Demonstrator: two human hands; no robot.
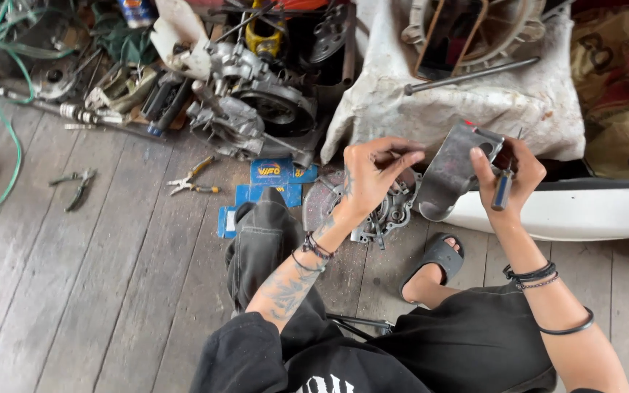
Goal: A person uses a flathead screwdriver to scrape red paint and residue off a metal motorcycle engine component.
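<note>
My right hand [509, 177] grips a curved grey metal plate [451, 172] by its top corner, and a blue-handled screwdriver [501, 191] is clamped in the same fist. My left hand [371, 172] hovers just left of the plate with thumb and fingers pinched together; whether a small part sits between them I cannot tell. Below both hands an aluminium engine casing [384, 212] lies on the wooden floor. My knees and a black sandal [434, 260] frame it.
An engine block [245, 109] and a heap of loose parts fill the back left. Two pliers [192, 180] [76, 185] lie on the planks, with blue packets [271, 173] beside my left knee. A dirty white sack [467, 102] and a white panel [569, 211] are on the right.
</note>
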